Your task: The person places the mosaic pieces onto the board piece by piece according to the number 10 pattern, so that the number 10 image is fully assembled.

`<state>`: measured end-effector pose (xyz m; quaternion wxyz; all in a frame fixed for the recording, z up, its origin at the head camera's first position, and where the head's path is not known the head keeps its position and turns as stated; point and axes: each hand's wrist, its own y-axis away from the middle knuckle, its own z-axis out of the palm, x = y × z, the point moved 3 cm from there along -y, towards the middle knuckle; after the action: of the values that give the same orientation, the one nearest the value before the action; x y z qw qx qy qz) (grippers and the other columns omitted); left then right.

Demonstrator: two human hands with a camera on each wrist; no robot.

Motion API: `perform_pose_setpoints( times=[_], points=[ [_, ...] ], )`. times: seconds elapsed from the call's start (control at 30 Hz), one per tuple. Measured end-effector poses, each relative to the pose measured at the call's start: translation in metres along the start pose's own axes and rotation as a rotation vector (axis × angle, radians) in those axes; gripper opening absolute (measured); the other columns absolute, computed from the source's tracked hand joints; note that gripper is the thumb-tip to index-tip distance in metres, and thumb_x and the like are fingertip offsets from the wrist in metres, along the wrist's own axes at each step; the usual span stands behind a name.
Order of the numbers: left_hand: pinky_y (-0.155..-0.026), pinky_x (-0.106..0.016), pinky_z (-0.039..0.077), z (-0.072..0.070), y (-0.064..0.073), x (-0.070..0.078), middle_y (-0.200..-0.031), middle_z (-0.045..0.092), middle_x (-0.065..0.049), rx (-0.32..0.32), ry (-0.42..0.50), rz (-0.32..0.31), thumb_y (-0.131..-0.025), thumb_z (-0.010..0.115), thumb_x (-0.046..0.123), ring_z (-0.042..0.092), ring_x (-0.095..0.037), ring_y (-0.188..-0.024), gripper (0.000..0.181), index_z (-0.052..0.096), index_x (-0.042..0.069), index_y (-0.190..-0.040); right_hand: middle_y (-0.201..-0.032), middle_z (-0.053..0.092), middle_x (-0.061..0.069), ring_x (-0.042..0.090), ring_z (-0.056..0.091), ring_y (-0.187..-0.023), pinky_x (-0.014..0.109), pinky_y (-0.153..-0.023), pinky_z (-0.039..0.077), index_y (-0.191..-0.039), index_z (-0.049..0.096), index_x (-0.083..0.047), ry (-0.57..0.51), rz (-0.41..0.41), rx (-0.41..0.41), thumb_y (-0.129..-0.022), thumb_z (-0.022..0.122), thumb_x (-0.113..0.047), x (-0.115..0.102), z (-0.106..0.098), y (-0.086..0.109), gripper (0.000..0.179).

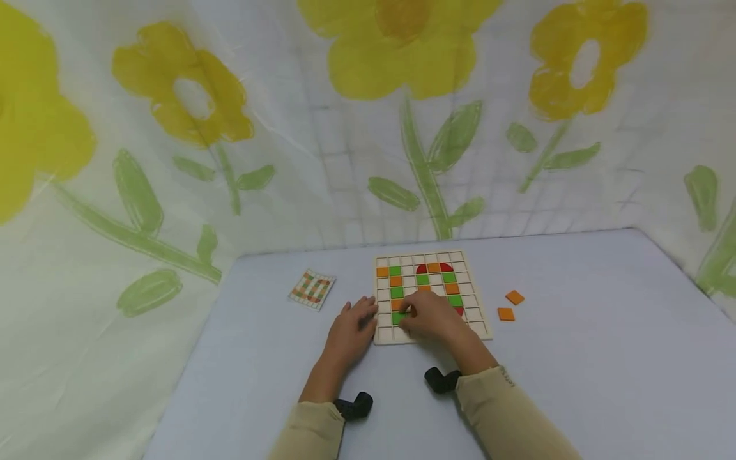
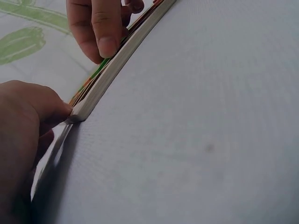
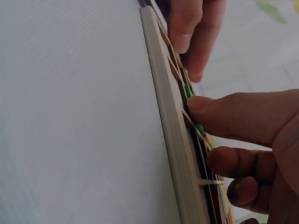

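A square wooden grid board [image 1: 478, 329] lies on the table with green and orange square tiles and red rounded tiles set in its cells. My right hand [image 1: 434, 316] reaches over its lower middle, thumb and fingertips together at a green square tile [image 1: 396, 318] low in the left column. In the right wrist view the right thumb [image 3: 233, 109] presses at the green tile's edge. The left hand [image 1: 351, 329] rests on the table along the board's left edge, fingers relaxed; its thumb [image 2: 53, 105] touches the near corner in the left wrist view.
Two loose orange square tiles [image 1: 506, 314] lie on the table right of the board. A small card [image 1: 312, 289] printed with a coloured grid pattern lies to the left. Behind the table [image 1: 604, 358] hangs a white curtain [image 1: 276, 191] with yellow flowers.
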<state>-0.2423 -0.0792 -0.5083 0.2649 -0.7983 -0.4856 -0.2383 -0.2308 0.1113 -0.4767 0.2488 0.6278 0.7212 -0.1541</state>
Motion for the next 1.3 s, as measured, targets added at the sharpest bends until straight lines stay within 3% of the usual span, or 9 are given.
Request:
perform_pose_setpoints(
  times=[0.13,0.23,0.43,0.57,0.67,0.77,0.9,1.03,1.3],
  points=[
    [-0.12,-0.046,0.029,0.001,0.005,-0.001,-0.143,0.056,-0.001,-0.009,0.017,-0.01,-0.095,0.063,0.015,0.049,-0.022,-0.136,0.031,0.068,0.009,-0.125,-0.077,0.059,-0.003,0.015,0.052,-0.07,0.029,-0.062,0.043,-0.1,0.073,-0.017,-0.013,0.025,0.005,-0.085,0.076,-0.028,0.007,-0.009,0.005,0.019],
    [-0.12,-0.045,0.029,0.0,0.006,-0.002,-0.143,0.056,-0.001,0.009,0.03,-0.025,-0.095,0.063,0.015,0.049,-0.021,-0.136,0.031,0.068,0.009,-0.125,-0.083,0.061,0.0,0.017,0.053,-0.074,0.029,-0.064,0.045,-0.107,0.071,-0.016,-0.043,0.061,0.017,-0.089,0.072,-0.03,0.024,-0.029,0.009,0.023],
    [-0.12,-0.045,0.029,-0.005,0.005,-0.003,-0.143,0.056,0.001,0.023,0.035,-0.041,-0.094,0.064,0.014,0.049,-0.021,-0.136,0.031,0.068,0.01,-0.125,-0.098,0.063,0.01,0.023,0.054,-0.081,0.03,-0.063,0.046,-0.122,0.066,-0.008,-0.117,0.191,0.122,-0.092,0.067,-0.033,0.085,-0.089,0.033,0.039],
    [-0.12,-0.045,0.029,-0.006,0.003,-0.004,-0.144,0.055,0.001,0.024,0.031,-0.045,-0.095,0.063,0.015,0.049,-0.021,-0.136,0.031,0.068,0.01,-0.125,-0.108,0.06,0.018,0.028,0.054,-0.088,0.034,-0.067,0.046,-0.128,0.06,-0.005,-0.132,0.303,0.141,-0.091,0.066,-0.039,0.13,-0.111,0.052,0.051],
    [-0.12,-0.045,0.029,-0.005,0.003,-0.004,-0.143,0.056,0.001,0.029,0.032,-0.046,-0.095,0.063,0.015,0.049,-0.021,-0.136,0.031,0.068,0.01,-0.125,-0.117,0.056,0.023,0.033,0.053,-0.097,0.04,-0.075,0.048,-0.128,0.059,-0.004,-0.149,0.36,0.105,-0.089,0.068,-0.043,0.151,-0.114,0.06,0.056],
    [-0.12,-0.045,0.029,-0.004,0.004,-0.005,-0.143,0.056,0.001,0.028,0.038,-0.054,-0.095,0.063,0.015,0.049,-0.021,-0.136,0.031,0.068,0.01,-0.125,-0.12,0.056,0.024,0.035,0.052,-0.1,0.042,-0.079,0.047,-0.122,0.063,-0.004,-0.155,0.381,0.09,-0.086,0.07,-0.042,0.159,-0.109,0.061,0.052],
    [-0.121,-0.045,0.028,-0.002,0.003,-0.004,-0.144,0.055,0.002,0.019,0.041,-0.055,-0.095,0.063,0.016,0.048,-0.02,-0.137,0.031,0.068,0.01,-0.126,-0.113,0.059,0.021,0.032,0.052,-0.096,0.04,-0.077,0.046,-0.118,0.066,-0.004,-0.143,0.358,0.116,-0.087,0.069,-0.034,0.158,-0.103,0.055,0.043],
    [-0.121,-0.044,0.027,0.0,0.002,-0.003,-0.144,0.054,0.002,0.012,0.041,-0.05,-0.095,0.063,0.016,0.048,-0.019,-0.137,0.032,0.067,0.01,-0.126,-0.112,0.058,0.022,0.033,0.053,-0.095,0.042,-0.078,0.048,-0.124,0.062,-0.001,-0.138,0.365,0.134,-0.088,0.068,-0.029,0.156,-0.099,0.055,0.046],
    [-0.121,-0.042,0.027,0.003,0.0,0.0,-0.143,0.055,0.001,0.01,0.061,-0.03,-0.096,0.062,0.016,0.048,-0.019,-0.137,0.031,0.068,0.009,-0.126,-0.117,0.06,0.024,0.036,0.055,-0.099,0.047,-0.081,0.049,-0.122,0.063,0.002,-0.155,0.467,0.189,-0.088,0.069,-0.032,0.157,-0.097,0.063,0.049]
  ],
)
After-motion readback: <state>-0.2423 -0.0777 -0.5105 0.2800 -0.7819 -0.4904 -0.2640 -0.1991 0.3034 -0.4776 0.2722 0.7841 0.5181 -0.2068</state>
